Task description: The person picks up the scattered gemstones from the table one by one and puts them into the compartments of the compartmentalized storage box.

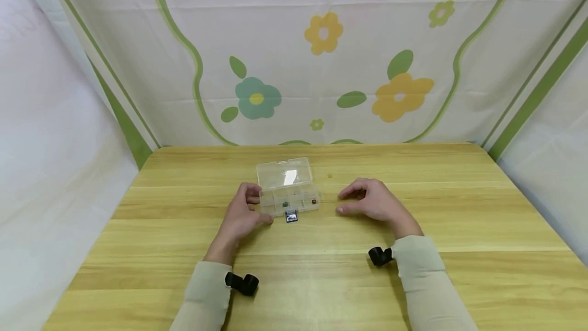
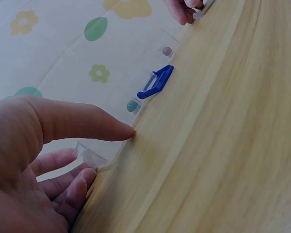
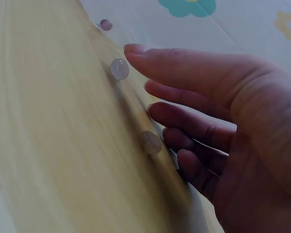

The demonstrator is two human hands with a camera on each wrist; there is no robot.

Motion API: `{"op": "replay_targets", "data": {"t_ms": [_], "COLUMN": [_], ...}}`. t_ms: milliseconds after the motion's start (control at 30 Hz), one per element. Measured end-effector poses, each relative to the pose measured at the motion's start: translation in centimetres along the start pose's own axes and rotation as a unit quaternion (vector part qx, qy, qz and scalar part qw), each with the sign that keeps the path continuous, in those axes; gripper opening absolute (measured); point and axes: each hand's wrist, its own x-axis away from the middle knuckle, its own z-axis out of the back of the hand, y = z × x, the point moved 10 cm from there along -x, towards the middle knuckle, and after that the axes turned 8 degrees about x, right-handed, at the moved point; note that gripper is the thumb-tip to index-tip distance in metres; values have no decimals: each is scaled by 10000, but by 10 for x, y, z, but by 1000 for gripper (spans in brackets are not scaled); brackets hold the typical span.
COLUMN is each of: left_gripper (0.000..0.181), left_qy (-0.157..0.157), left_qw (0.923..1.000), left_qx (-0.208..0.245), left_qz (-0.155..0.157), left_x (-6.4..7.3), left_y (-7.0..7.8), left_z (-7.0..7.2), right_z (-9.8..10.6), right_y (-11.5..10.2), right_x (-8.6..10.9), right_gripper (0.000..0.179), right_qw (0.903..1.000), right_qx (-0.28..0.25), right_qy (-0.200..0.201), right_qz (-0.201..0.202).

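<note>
Clear plastic box [image 1: 267, 209] on wood table [image 1: 321, 280], near centre; lid [image 1: 275, 178] open at the back, blue clasp [image 1: 291, 216] at the front edge. Inside: green bead [image 1: 285, 204] in a middle compartment, red bead [image 1: 314, 202] toward the right end. Left hand [image 1: 241, 213]: at the box's left end in a loose grip, fingers bent against the side, thumb out along the front corner. Right hand [image 1: 372, 201]: well parted between thumb and fingers, nothing held, beside the box's right end. Just off its thumb tip, one clear bead [image 3: 120, 69]; by its fingertips, another clear bead [image 3: 152, 143], contact unclear. Behind table: flowered cloth [image 1: 285, 29].
</note>
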Motion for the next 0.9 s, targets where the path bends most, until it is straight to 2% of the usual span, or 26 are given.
{"op": "replay_targets", "data": {"t_ms": [533, 900], "left_gripper": [78, 78], "left_qy": [40, 44], "left_qw": [10000, 10000], "left_qx": [-39, -44], "left_qz": [16, 58], "left_x": [1, 2], "left_y": [3, 4], "left_z": [2, 1], "right_z": [-5, -4], "right_y": [-3, -5], "right_x": [-1, 0], "right_gripper": [29, 20], "right_qw": [9997, 9997], "right_qx": [0, 46], "right_qy": [-251, -219], "right_qz": [32, 70]}}
